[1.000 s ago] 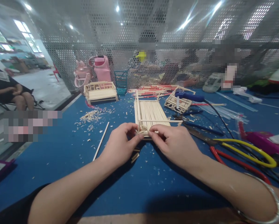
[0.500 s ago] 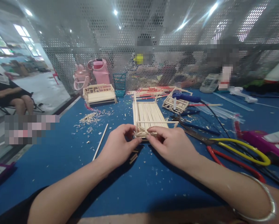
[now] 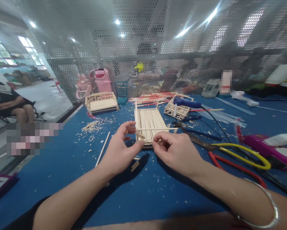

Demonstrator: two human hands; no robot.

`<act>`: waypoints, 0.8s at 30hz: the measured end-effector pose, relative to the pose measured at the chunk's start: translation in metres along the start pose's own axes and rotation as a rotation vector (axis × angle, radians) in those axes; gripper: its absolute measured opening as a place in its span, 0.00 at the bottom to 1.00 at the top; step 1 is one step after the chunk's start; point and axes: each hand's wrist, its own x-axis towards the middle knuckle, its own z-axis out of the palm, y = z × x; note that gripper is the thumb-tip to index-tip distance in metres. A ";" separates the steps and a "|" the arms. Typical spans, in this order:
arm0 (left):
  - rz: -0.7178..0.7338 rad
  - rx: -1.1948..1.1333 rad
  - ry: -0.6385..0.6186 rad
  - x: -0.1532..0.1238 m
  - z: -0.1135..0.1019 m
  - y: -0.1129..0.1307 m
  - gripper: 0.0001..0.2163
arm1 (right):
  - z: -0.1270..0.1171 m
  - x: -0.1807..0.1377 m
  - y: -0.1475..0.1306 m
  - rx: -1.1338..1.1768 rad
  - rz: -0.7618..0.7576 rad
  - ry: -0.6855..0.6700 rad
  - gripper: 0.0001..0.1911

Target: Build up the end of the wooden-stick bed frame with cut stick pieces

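Note:
A small model frame of thin wooden sticks (image 3: 149,121) lies on the blue table (image 3: 158,191) in front of me. My left hand (image 3: 119,148) pinches the near left corner of this stick frame with thumb and fingers. My right hand (image 3: 178,150) pinches the near edge of the same frame from the right, fingers curled. Short stick offcuts (image 3: 135,165) lie under my hands. A long loose stick (image 3: 103,148) rests to the left of my left hand.
Scissors with yellow and red handles (image 3: 239,156) and a purple tool (image 3: 265,145) lie at right. A blue glue gun (image 3: 188,103) rests on another stick model (image 3: 173,110). A finished stick bench (image 3: 101,102), pink bottle (image 3: 104,80) and mesh screen (image 3: 158,57) stand behind. People sit beyond.
Both hands have stayed on the frame's near end. My left hand's fingers have lifted and spread a little over the corner. The view has tilted slightly.

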 end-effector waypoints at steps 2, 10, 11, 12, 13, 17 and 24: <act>-0.003 -0.096 -0.032 0.001 0.002 -0.001 0.23 | -0.001 0.000 -0.001 -0.006 -0.016 0.020 0.06; -0.006 -0.067 0.252 0.004 -0.003 -0.001 0.22 | -0.051 -0.010 -0.012 0.074 -0.048 0.516 0.03; 0.003 -0.049 0.347 0.002 -0.005 0.002 0.19 | -0.059 -0.013 -0.014 0.172 0.027 0.604 0.03; 0.007 -0.037 0.427 -0.001 -0.007 0.008 0.17 | -0.066 -0.016 -0.016 0.303 0.120 0.633 0.04; 0.004 -0.028 0.470 -0.007 -0.008 0.014 0.14 | -0.070 -0.021 -0.018 0.450 0.224 0.584 0.06; -0.061 -0.037 0.114 -0.049 0.008 0.038 0.07 | -0.062 -0.049 -0.024 0.922 0.635 -0.104 0.19; -0.147 -0.416 0.029 -0.106 0.064 0.032 0.07 | -0.035 -0.085 -0.033 1.266 0.861 -0.458 0.24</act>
